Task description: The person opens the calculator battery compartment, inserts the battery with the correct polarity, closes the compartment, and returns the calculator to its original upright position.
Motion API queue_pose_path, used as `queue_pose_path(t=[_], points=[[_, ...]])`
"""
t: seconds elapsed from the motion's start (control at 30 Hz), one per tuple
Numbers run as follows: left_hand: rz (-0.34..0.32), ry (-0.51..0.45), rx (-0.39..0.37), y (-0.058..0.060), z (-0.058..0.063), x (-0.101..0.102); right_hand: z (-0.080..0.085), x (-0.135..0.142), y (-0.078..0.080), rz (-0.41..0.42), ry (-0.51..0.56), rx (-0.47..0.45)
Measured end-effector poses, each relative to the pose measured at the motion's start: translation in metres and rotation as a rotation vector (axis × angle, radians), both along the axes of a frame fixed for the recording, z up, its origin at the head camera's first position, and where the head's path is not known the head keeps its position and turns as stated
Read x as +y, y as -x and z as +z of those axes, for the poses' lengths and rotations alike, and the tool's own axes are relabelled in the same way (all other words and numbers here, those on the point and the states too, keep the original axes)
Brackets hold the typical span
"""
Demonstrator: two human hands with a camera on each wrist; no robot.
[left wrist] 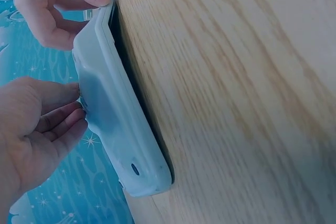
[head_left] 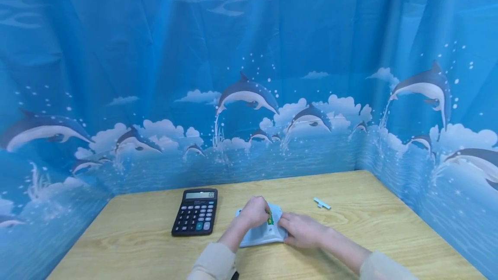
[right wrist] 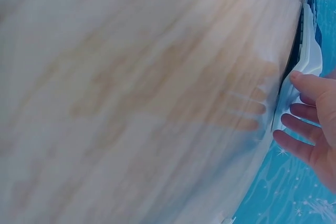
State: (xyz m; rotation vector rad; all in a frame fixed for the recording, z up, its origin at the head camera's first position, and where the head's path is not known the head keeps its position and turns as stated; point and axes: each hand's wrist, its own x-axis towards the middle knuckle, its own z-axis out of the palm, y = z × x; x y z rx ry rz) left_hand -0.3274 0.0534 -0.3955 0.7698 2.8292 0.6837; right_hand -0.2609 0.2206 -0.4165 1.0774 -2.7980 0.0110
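Observation:
A light-blue plastic device [head_left: 261,236] with a raised casing and a dark underside lies on the table. In its upper face, a green-and-yellow battery [head_left: 270,218] shows in a recess. My left hand [head_left: 254,211] is over the device, thumb and fingertips pinching at the battery; in the left wrist view the fingers largely hide it. My right hand [head_left: 305,230] grips the device's right end. The right wrist view shows its thumb on the near edge, with the other fingers on the far side. A small light-blue battery cover [head_left: 322,203] with a tab lies apart, beyond the right hand.
A black desk calculator [head_left: 195,212] lies to the left of the device, its display showing digits. Wood-grain tabletop [head_left: 136,228] surrounds these things. A blue dolphin-print curtain [head_left: 249,77] hangs behind the table and along its right side.

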Motion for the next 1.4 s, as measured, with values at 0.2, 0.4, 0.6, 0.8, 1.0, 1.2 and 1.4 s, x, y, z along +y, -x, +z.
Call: queue_pose_path(t=[0.2,0.4,0.6,0.8,1.0,1.2,1.4], points=[[-0.025,0.028,0.021,-0.003,-0.001,0.0,0.002,-0.001,-0.001,0.005,-0.02,0.026],[-0.038,0.05,0.051,-0.008,-0.002,0.001,0.001,-0.001,-0.001,0.016,-0.013,0.038],[-0.029,0.039,0.04,-0.008,-0.002,0.002,0.002,-0.001,0.001,0.013,-0.009,0.023],[-0.037,0.032,0.051,-0.006,-0.001,0.002,0.002,0.001,0.003,0.013,-0.007,0.029],[-0.074,-0.011,0.057,-0.005,-0.004,-0.005,0.0,0.001,0.003,0.023,-0.006,0.04],[-0.043,-0.003,0.019,-0.008,-0.001,-0.017,-0.002,0.003,0.002,0.019,0.003,0.04],[-0.069,0.044,0.021,-0.013,0.005,-0.034,-0.002,0.005,0.001,0.016,0.002,0.047]])
